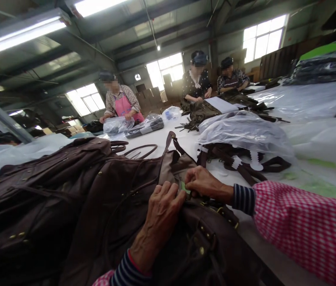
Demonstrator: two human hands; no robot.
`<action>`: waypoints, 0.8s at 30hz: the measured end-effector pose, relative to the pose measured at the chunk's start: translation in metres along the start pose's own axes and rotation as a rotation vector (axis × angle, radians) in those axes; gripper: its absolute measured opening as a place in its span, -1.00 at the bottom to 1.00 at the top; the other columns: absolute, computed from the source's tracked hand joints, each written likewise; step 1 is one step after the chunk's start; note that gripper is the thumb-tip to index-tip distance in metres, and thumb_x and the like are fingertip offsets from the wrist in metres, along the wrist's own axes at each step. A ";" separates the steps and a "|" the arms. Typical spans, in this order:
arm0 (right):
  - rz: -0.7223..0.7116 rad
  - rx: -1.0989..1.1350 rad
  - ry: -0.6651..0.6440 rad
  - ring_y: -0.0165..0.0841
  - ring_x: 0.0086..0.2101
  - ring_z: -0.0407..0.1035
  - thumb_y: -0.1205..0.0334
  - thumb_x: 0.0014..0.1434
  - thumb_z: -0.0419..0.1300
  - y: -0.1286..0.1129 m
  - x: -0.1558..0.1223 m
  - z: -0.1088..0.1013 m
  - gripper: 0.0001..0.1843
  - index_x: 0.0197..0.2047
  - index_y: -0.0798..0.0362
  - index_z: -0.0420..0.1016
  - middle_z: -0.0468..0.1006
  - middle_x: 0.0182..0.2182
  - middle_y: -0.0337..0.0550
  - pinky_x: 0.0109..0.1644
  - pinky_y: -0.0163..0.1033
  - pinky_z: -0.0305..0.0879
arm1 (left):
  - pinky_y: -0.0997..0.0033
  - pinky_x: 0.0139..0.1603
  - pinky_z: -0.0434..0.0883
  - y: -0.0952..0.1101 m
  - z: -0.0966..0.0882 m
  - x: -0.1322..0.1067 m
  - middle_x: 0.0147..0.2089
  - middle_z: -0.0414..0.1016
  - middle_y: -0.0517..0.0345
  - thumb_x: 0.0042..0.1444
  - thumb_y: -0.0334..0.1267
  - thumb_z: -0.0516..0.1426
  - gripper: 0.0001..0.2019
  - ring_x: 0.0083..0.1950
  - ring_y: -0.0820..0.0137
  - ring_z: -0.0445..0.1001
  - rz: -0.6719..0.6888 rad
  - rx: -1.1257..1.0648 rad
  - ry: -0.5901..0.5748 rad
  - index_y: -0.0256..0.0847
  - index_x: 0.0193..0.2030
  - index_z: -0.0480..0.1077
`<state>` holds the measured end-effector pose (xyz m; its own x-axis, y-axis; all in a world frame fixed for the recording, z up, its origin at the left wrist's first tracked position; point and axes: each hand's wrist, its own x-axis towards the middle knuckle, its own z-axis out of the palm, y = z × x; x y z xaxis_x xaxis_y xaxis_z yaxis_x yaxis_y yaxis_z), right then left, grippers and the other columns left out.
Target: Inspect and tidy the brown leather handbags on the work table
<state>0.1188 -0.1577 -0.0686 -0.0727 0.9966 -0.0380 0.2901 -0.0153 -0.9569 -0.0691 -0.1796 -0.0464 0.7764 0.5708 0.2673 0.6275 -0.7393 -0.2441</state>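
A dark brown bag [212, 234] with brass-coloured fittings lies in front of me, its opening showing a lighter lining [168, 169]. My left hand [163, 216] is closed on the edge of that opening, its fingers curled. My right hand [205, 182] is closed in a pinch just to the right. Between the two hands shows a small light green piece [185, 187], which my right fingertips seem to grip. What lies under my left fingers is hidden. More brown bags [37, 198] are piled against this one on the left.
Dark straps with white tags [245, 163] lie partly under clear plastic [242, 129] on the white table [144, 143]. Across the table, a person in a pink apron [123, 105] handles plastic-wrapped goods. Two other people [199, 85] work near dark bags [200, 113].
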 end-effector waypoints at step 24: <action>-0.211 -0.393 -0.057 -0.41 -0.44 0.32 0.44 -0.08 0.23 0.004 0.022 0.001 -0.94 -0.45 0.14 0.48 0.50 -0.50 -0.20 -0.44 -0.35 0.04 | 0.04 0.27 0.20 -0.002 -0.004 -0.004 -0.34 0.47 0.14 0.35 -0.40 0.01 -0.77 -0.14 0.26 0.35 0.058 -0.059 0.328 -0.18 -0.21 0.50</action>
<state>0.1171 -0.1360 -0.0735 -0.2184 0.9685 0.1198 0.6031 0.2305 -0.7636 -0.0737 -0.1816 -0.0434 0.7447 0.3887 0.5425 0.5707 -0.7923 -0.2157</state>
